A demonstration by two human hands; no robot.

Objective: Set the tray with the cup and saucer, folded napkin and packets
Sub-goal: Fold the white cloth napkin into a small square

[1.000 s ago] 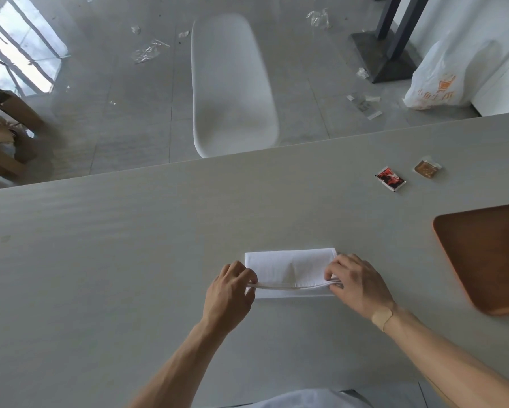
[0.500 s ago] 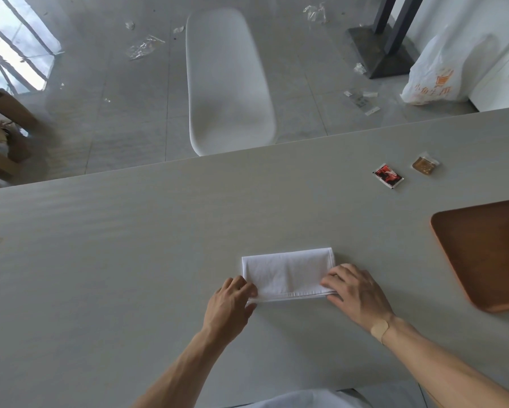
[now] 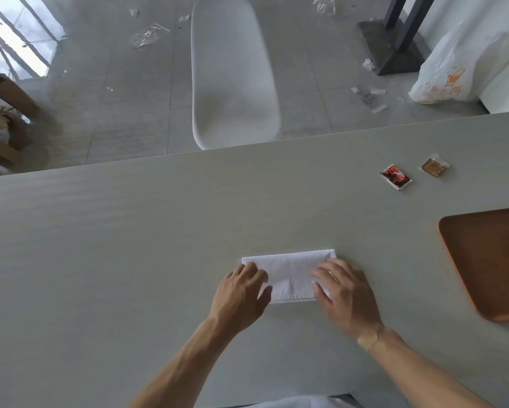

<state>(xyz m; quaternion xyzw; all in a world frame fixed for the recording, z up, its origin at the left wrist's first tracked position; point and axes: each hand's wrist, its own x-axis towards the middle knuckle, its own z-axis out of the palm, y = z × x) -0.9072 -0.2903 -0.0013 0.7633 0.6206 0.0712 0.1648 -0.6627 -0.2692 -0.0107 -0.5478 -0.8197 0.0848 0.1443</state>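
A white napkin (image 3: 290,275) lies folded flat into a rectangle on the grey table, near the front middle. My left hand (image 3: 241,294) rests palm down on its left end, fingers spread. My right hand (image 3: 346,293) presses flat on its right end. A brown wooden tray (image 3: 488,260) sits at the right edge, partly cut off by the frame. A red packet (image 3: 395,180) and an amber packet (image 3: 433,167) lie beyond the tray toward the far edge. No cup or saucer shows in view.
The grey table (image 3: 129,245) spreads wide to the left. A white chair (image 3: 232,75) stands past the far edge. On the floor lie a white plastic bag (image 3: 450,72), cardboard boxes (image 3: 3,119) and scraps.
Both hands let go of the napkin's lifted near edge, laid it down, and now lie flat on top of the folded napkin.
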